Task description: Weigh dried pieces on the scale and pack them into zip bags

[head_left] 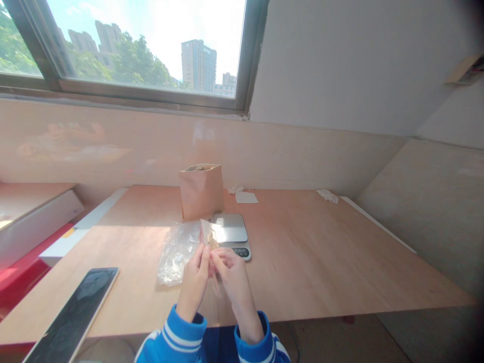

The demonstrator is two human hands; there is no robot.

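Note:
My left hand (194, 282) and my right hand (232, 276) meet above the near edge of the wooden table (302, 262). Together they pinch a small clear zip bag (209, 237) with a red strip, held upright with something pale inside. Just behind the bag sits a small digital kitchen scale (231, 233) with a steel top. A brown paper bag (201, 190) stands open behind the scale. A heap of clear plastic bags (177, 251) lies to the left of my hands.
A dark tablet or phone (77, 313) lies at the table's near left corner. White paper scraps (245, 197) and a crumpled bit (327, 195) rest by the back wall. A window runs above; a white-and-red box (34, 242) sits at left.

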